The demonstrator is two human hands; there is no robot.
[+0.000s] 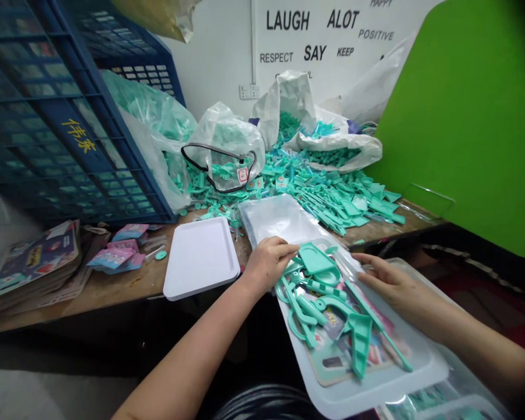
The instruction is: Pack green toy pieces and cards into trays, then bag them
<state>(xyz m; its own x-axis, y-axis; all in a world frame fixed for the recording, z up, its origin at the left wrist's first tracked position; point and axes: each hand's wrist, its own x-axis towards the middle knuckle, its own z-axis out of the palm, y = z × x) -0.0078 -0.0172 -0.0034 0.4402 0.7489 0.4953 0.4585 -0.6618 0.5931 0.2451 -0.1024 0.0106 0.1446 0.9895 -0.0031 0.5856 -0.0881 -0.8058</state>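
Note:
A white tray (pixel 328 402) lies tilted across my lap, bearing a printed card (pixel 332 373) and a pile of mint-green plastic toy parts (pixel 328 303). Clear plastic bag film (pixel 343 259) shows around the parts. At the pile's upper left, my left hand (pixel 266 262) has its fingers pinched together on what looks like the bag's edge, beside a green scoop-shaped piece (pixel 317 258). My right hand (pixel 389 283) is across from it at the tray's right side, thumb and fingertips closing on the film. A long green stick (pixel 378 324) lies near that hand.
Flat clear bags (pixel 275 216) lie behind the tray. An upturned white tray (pixel 201 256) overhangs the table edge. Loose green parts (pixel 332 192) heap before open sacks (pixel 293 99). A blue crate (pixel 70 128), pink packets (pixel 116 251) and cards (pixel 39 262) are left; a green panel (pixel 468 128) stands right.

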